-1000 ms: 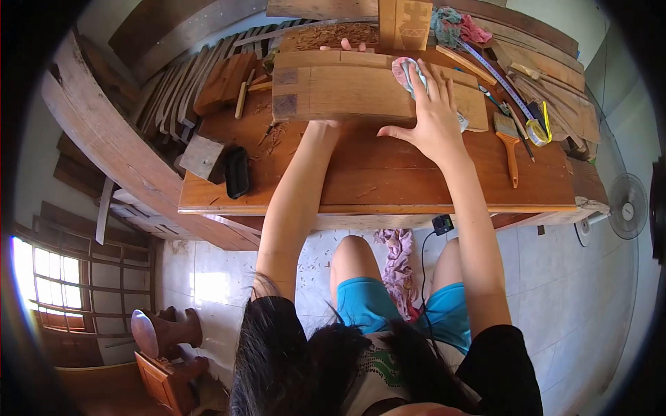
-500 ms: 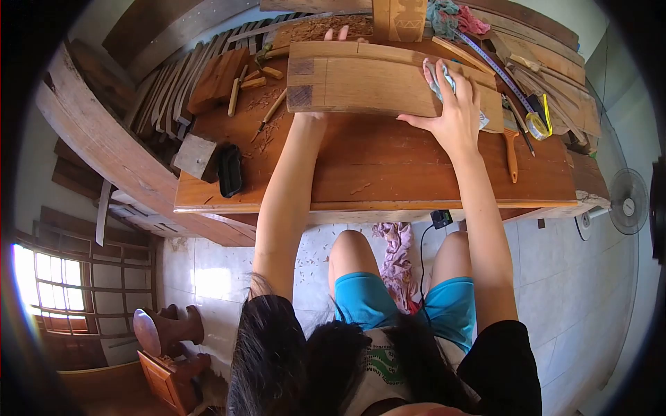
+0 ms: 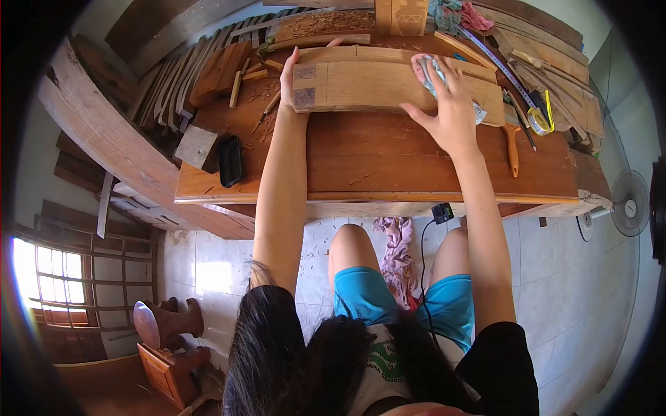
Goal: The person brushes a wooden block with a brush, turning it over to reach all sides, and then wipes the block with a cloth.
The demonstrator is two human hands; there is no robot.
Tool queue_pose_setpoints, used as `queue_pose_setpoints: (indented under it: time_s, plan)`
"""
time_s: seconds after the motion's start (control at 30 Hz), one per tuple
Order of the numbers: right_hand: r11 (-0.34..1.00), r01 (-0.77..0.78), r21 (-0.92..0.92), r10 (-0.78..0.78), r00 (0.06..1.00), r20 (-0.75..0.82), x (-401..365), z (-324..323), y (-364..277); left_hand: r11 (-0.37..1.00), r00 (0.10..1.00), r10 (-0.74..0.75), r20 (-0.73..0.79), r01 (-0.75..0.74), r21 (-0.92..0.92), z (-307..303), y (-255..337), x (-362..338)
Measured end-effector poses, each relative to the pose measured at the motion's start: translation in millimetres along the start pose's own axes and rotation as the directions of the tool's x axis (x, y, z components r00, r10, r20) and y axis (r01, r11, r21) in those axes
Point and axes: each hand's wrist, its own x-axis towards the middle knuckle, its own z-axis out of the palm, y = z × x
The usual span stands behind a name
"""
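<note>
Rubbing step | left hand (image 3: pixel 290 73) fingers clasp long pale wooden plank (image 3: pixel 361 87), brown wooden desk (image 3: pixel 388 173) | right hand (image 3: pixel 451 111) fingers splayed, pressing pale crumpled cloth (image 3: pixel 424 69) | next stroke likely needs firm bracing

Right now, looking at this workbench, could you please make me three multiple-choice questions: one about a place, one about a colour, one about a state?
1. Where does the right hand lie?
A) on the cloth, on top of the wooden piece
B) on a knee
C) on the fan

2. What colour is the handle of the brush?
A) blue
B) orange
C) white

3. How is the left hand?
A) flat on the bench
B) lifted in the air
C) clasped on the left end of the wooden piece

Answers:
1 A, its spread fingers press the cloth onto the wood.
2 B, the handle to the right of the wooden piece is orange.
3 C, its fingers wrap round that end.
</note>
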Motion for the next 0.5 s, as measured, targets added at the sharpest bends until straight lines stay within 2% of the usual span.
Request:
queue_pose_setpoints:
  time_s: [0.1, 0.23, 0.33, 0.37, 0.43, 0.47, 0.5]
  plan:
    - [0.999, -0.01, -0.052, 0.015, 0.994, 0.105, 3, 1, -35, 1.0, 1.0, -0.005, -0.01, 0.004, -0.029, -1, 1, 4]
    - [0.992, 0.066, 0.106, -0.08, 0.988, 0.131, 19, 21, -91, 1.0, 1.0, -0.01, 0.017, 0.01, -0.024, 8, 1, 4]
    - [0.965, 0.159, 0.207, -0.186, 0.975, 0.12, 37, 36, -127, 0.922, 0.976, 0.081, -0.201, 0.003, 0.387, -52, -6, 16]
    - [0.947, 0.212, 0.242, -0.242, 0.965, 0.099, 42, 45, -133, 0.998, 0.992, -0.008, 0.127, 0.0, 0.063, -12, 0, 5]
    - [0.902, 0.294, 0.316, -0.343, 0.932, 0.113, 51, 47, -136, 0.998, 0.985, 0.021, 0.172, -0.011, -0.06, -9, -3, 9]
    - [0.912, 0.264, 0.313, -0.309, 0.946, 0.1, 54, 48, -134, 0.992, 0.98, 0.038, 0.193, -0.015, -0.122, -6, -4, 10]
    - [0.921, 0.236, 0.309, -0.274, 0.958, 0.086, 57, 49, -131, 0.996, 0.99, 0.092, 0.106, -0.091, -0.008, -2, -6, 9]
